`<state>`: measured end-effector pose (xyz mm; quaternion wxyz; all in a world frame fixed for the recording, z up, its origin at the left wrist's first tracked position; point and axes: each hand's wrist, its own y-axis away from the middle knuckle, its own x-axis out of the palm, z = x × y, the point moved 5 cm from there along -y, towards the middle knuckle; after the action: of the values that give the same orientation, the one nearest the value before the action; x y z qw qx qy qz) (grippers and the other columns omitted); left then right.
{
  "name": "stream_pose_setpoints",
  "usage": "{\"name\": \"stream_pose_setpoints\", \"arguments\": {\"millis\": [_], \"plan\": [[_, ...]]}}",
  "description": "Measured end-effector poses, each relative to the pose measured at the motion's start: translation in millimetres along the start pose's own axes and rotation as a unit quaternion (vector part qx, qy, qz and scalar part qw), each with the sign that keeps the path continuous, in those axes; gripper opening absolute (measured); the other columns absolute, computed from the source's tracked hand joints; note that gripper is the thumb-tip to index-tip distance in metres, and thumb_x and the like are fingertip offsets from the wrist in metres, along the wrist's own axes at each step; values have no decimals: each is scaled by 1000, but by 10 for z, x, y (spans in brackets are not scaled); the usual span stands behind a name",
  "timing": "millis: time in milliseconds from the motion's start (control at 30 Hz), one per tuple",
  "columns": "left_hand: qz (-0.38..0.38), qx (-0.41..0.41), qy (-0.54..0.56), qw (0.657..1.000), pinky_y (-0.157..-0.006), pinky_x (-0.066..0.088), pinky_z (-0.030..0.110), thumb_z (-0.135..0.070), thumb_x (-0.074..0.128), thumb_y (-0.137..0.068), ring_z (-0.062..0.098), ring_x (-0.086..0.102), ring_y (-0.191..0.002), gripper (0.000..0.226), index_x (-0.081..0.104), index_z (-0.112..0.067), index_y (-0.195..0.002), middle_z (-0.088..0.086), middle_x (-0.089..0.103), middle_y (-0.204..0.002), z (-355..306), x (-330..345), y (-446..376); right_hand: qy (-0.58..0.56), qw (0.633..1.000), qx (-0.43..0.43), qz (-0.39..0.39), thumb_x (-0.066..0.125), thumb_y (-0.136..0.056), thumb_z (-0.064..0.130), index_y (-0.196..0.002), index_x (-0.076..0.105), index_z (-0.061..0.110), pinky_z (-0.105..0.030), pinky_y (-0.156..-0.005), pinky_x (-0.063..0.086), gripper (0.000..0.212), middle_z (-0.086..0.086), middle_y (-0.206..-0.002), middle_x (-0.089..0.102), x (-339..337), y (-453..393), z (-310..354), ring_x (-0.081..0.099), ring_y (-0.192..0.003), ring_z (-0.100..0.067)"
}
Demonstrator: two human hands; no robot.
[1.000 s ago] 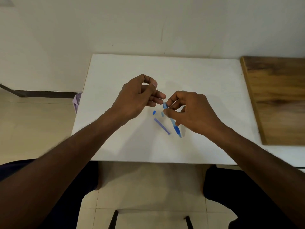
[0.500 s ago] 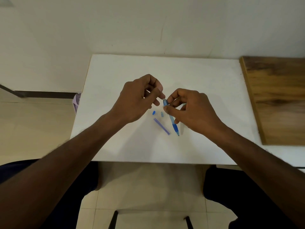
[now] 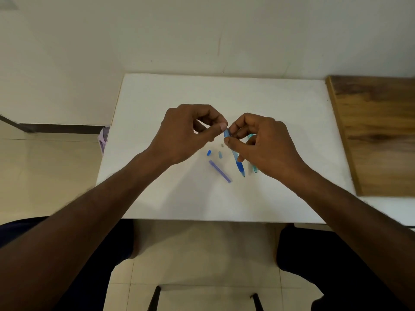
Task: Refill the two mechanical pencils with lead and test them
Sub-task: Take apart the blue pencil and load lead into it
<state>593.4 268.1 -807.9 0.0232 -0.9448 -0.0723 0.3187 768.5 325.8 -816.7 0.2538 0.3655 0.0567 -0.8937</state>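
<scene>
- The white worktop (image 3: 157, 194) carries everything; a wooden board (image 3: 377, 131) lies on its right side, apart from the work.
- The right hand (image 3: 267, 144) holds the blue mechanical pencil (image 3: 238, 163) near the middle of the worktop, thumb and fingers curled round its upper barrel, tip pointing near and down, open top end tilted toward the other hand.
- The left hand (image 3: 190, 131) has thumb and forefinger pinched together right at that open end. I judge it is feeding a lead in, though the lead itself is too thin to make out.
- A second, teal mechanical pencil (image 3: 253, 167) lies just behind the right hand, mostly hidden; whether it is filled cannot be told.
- A purple lead tube (image 3: 219, 171) lies on the worktop near the hands, just left of the blue pencil.
- Small loose parts sit between the hands and the tube: a blue cap (image 3: 209, 153), a pale cap (image 3: 220, 155) and a tiny eraser (image 3: 222, 145).
- Judged progress: early to middle. Both caps look off, one refill is under way; recapping and testing both remain.
</scene>
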Motion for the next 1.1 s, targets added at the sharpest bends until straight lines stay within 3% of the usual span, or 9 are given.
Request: {"name": "stream_pose_setpoints", "arguments": {"millis": [100, 200, 300, 367, 467, 633, 800, 1000, 1100], "plan": [[-11, 49, -29, 998, -71, 45, 2, -25, 71, -100, -13, 68, -78, 11, 82, -23, -103, -20, 76, -90, -129, -23, -37, -30, 999, 20, -12, 81, -88, 41, -97, 70, 26, -18, -63, 58, 21, 15, -85, 75, -62, -28, -11, 74, -57, -6], [-26, 71, -93, 993, -67, 49, 9, -37, 67, -101, -5, 70, -79, 19, 80, -30, -112, -22, 76, -97, -205, -28, -116, -46, 997, 52, -37, 80, -89, 45, -100, 70, 25, -22, -65, 60, 25, 13, -89, 76, -156, -65, -49, 75, -58, -9], [-27, -49, -156, 986, -65, 51, 23, -47, 69, -96, 2, 70, -77, 16, 74, -37, -108, -21, 73, -92, 13, 31, -178, -59, 994, 71, -62, 79, -89, 47, -98, 69, 26, -26, -63, 58, 25, 13, -93, 77, -252, -57, -102, 76, -60, -13], [21, -134, -216, 967, -65, 45, 25, -44, 73, -92, 10, 71, -82, 12, 74, -33, -98, -17, 74, -92, 205, 166, -182, -58, 993, 76, -67, 79, -89, 47, -98, 69, 27, -30, -63, 59, 23, 16, -92, 76, -289, -52, -121, 75, -60, -12], [71, -187, -256, 946, -70, 44, 29, -47, 76, -87, 20, 71, -88, 17, 70, -31, -88, -11, 72, -94, 338, 369, -180, -47, 994, 82, -59, 79, -89, 48, -100, 69, 28, -34, -67, 65, 25, 19, -91, 74, -303, -51, -119, 75, -62, -11], [90, -160, -298, 937, -70, 44, 30, -57, 77, -87, 16, 65, -85, 27, 65, -34, -94, -10, 69, -94, 266, 571, -240, -45, 995, 74, -58, 79, -89, 47, -100, 70, 26, -34, -71, 64, 25, 19, -87, 72, -355, -37, -119, 75, -67, -10], [100, -145, -332, 927, -67, 43, 30, -47, 76, -92, 17, 65, -84, 19, 65, -33, -91, -6, 72, -94, 197, 620, -273, -37, 996, 65, -51, 78, -89, 45, -100, 70, 24, -28, -76, 61, 25, 16, -89, 74, -378, -29, -110, 73, -71, -9], [125, -139, -346, 919, -70, 48, 32, -38, 71, -98, 19, 67, -86, 19, 72, -21, -106, 0, 72, -96, 161, 668, -271, -38, 996, 64, -53, 78, -90, 44, -99, 70, 23, -22, -70, 55, 24, 12, -92, 77, -397, -14, -127, 74, -72, -8], [149, -125, -352, 916, -70, 46, 31, -31, 64, -102, 21, 67, -89, 17, 69, -16, -110, 3, 72, -99, 156, 696, -250, -33, 996, 63, -53, 78, -89, 45, -100, 71, 24, -26, -73, 59, 25, 15, -89, 75, -377, -18, -128, 73, -71, -7]]}}
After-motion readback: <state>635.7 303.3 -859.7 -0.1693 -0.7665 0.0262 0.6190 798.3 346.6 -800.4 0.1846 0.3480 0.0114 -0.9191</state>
